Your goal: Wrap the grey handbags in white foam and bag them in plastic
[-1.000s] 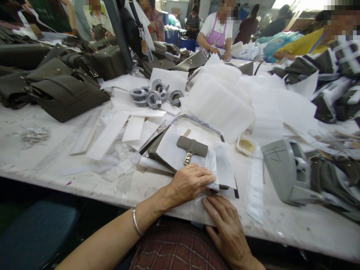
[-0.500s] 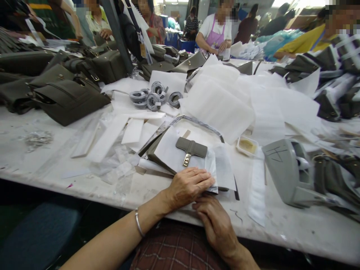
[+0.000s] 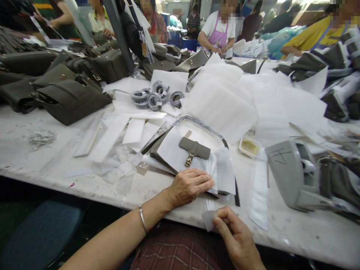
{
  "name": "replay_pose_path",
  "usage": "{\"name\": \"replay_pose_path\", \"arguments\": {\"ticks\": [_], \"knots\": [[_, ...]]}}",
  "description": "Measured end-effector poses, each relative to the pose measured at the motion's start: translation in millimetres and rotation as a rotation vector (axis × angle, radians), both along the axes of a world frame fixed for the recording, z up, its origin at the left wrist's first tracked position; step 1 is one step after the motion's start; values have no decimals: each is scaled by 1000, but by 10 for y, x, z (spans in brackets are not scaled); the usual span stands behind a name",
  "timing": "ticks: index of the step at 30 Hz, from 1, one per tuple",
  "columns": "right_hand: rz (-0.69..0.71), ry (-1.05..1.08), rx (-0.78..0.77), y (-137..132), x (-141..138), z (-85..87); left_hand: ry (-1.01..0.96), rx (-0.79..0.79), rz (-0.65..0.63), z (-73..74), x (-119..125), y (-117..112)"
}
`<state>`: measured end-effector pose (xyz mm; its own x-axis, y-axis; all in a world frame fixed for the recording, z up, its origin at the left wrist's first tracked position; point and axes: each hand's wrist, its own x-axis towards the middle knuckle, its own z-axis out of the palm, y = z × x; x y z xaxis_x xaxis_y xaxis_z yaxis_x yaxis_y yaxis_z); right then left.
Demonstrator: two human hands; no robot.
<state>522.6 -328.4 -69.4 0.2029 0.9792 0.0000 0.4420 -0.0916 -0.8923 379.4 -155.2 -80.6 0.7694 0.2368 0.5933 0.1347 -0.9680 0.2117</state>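
Observation:
In front of me a dark olive handbag (image 3: 163, 150) lies on its back, partly covered by a sheet of white wrapping paper (image 3: 171, 146). Its flap strap (image 3: 195, 148) with a gold clasp rests on top of that sheet. My left hand (image 3: 189, 187), a silver bangle at its wrist, lies flat over the bag's near edge and presses on a translucent white strip. Close to the table edge, my right hand (image 3: 234, 234) pinches the loose end of a thin white paper strip (image 3: 208, 219) between thumb and fingers. The strip runs up under my left hand.
Olive handbags (image 3: 75, 93) are piled at the left. Wrapped strap coils (image 3: 154, 101) and white foam sheets (image 3: 219, 101) lie behind my bag. At the right stand a small tub (image 3: 249, 147) and a grey tape dispenser (image 3: 287, 176). Co-workers work across the table.
My right hand has moved from beside the left hand down and to the right, drawing out the paper strip's end. My left hand has stayed on the bag. The view has shifted slightly.

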Motion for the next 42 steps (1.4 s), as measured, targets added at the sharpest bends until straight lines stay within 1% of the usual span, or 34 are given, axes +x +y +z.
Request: {"name": "replay_pose_path", "arguments": {"ticks": [3,7,10,13,17,20,22,23,27,28,30,32,34,36,38,42], "knots": [[-11,17,-21,-48,27,17,-6,5,-4,12,-10,-9],[-54,13,53,-8,-19,175,3,-32,24,53,-17,-61],[-80,-7,132,89,-55,333,3,-98,39,89,-24,-103],[-91,-63,179,222,-31,458,41,-173,0,141,-59,-122],[-132,-112,234,403,77,563,87,-284,-77,254,-136,-127],[-162,-193,258,519,132,647,104,-348,-80,333,-151,-131],[-130,-276,282,572,130,722,114,-367,-58,363,-129,-134],[-86,-321,302,587,120,763,117,-374,-48,370,-114,-135],[166,-486,387,574,60,884,109,-367,-27,345,-59,-136],[199,-513,396,569,53,896,107,-359,-22,331,-50,-136],[196,-520,372,584,67,895,99,-343,-9,304,-36,-136],[116,-457,291,650,126,866,86,-327,17,285,-22,-137],[19,-350,161,756,224,816,82,-321,50,281,-4,-142],[-34,-274,50,875,334,751,84,-324,80,289,18,-153],[-28,-279,2,981,422,677,84,-328,114,301,41,-169],[60,-356,13,1109,479,530,84,-338,199,313,88,-199]]}}
